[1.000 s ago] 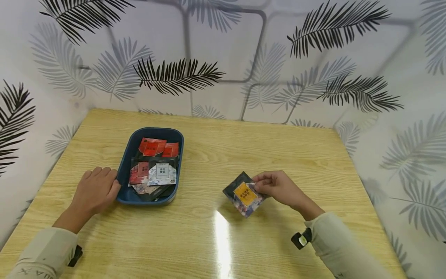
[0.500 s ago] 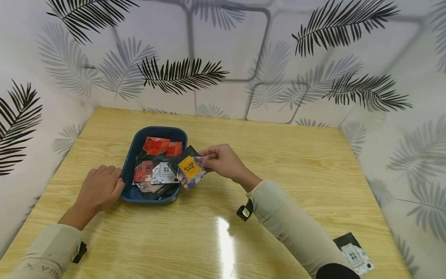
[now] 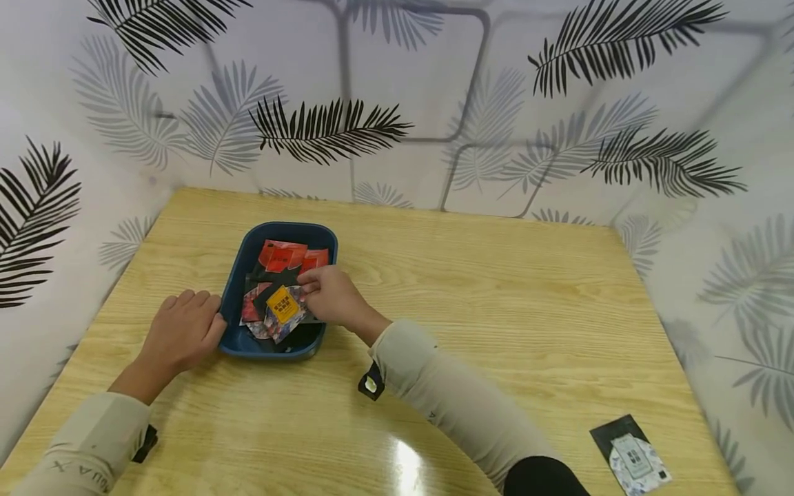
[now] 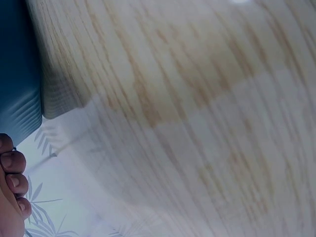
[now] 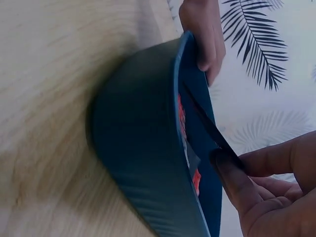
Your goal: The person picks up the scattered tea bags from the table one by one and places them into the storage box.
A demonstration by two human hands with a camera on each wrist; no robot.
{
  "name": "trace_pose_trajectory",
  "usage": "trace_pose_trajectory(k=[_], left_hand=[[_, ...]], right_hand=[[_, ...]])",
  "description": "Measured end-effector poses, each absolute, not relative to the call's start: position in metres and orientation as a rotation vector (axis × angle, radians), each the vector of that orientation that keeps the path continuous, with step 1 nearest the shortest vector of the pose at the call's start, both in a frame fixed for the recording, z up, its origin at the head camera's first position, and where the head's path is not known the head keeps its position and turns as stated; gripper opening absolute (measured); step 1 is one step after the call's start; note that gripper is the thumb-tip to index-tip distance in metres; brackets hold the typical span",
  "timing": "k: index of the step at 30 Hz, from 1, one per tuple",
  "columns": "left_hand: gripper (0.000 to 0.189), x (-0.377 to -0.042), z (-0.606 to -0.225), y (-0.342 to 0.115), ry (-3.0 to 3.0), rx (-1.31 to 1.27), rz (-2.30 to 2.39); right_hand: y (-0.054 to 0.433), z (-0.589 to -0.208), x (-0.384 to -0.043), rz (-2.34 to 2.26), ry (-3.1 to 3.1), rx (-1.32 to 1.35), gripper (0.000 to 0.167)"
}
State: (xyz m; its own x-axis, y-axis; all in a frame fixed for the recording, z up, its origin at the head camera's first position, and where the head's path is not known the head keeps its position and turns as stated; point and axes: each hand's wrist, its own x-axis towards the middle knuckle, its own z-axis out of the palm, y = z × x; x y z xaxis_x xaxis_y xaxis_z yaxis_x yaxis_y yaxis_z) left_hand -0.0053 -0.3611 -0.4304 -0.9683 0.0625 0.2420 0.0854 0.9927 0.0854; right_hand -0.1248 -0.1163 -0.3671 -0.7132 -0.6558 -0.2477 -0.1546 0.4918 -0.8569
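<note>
Since half a second ago the right hand (image 3: pixel 329 297) moved left from beside the tray to over it, carrying the packet with the yellow label (image 3: pixel 282 307). Its fingers pinch this packet, which now lies on the other packets inside the blue tray (image 3: pixel 235 342). Left hand (image 3: pixel 182 332) rests open on the wooden table (image 3: pixel 496 310) — fingers relaxed, touching the tray's left wall. One more packet (image 3: pixel 631 455) lies far away, near the table's front right corner.
</note>
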Motion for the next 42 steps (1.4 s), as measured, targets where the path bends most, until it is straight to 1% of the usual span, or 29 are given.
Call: trace_pose_trajectory(k=[4,8,12,15,21,26,30,37,42], left_hand=[[0.019,-0.006,-0.431,-0.361,-2.882,-0.116,-0.134],[0.019,-0.008,-0.431,-0.361,-2.873,-0.128,-0.132],[0.018,-0.009,-0.431,-0.361,-2.877,-0.13,-0.131],[0.018,-0.01,-0.43,-0.361,-2.878,-0.13,-0.133],[0.018,-0.009,-0.427,-0.361,-2.885,-0.127,-0.134],[0.019,-0.006,-0.428,-0.362,-2.892,-0.114,-0.13],[0.019,-0.004,-0.43,-0.361,-2.897,-0.103,-0.14],[0.019,-0.005,-0.433,-0.36,-2.893,-0.118,-0.134],[0.019,-0.007,-0.432,-0.362,-2.899,-0.122,-0.131]], right_hand=[[-0.123,-0.371,-0.119,-1.152,2.163,-0.71,0.048],[-0.121,-0.372,-0.116,-1.137,2.06,-0.809,0.052],[-0.108,-0.368,-0.12,-1.106,2.067,-0.916,0.057],[-0.089,-0.365,-0.127,-1.126,2.129,-0.96,0.058],[-0.03,-0.359,-0.145,-1.154,2.29,-0.997,0.055],[0.023,-0.356,-0.156,-1.144,2.389,-0.92,0.052],[0.068,-0.355,-0.159,-1.091,2.468,-0.865,0.05],[0.165,-0.356,-0.146,-0.867,2.595,-0.75,0.041],[0.231,-0.36,-0.128,-0.681,2.611,-0.612,0.043]])
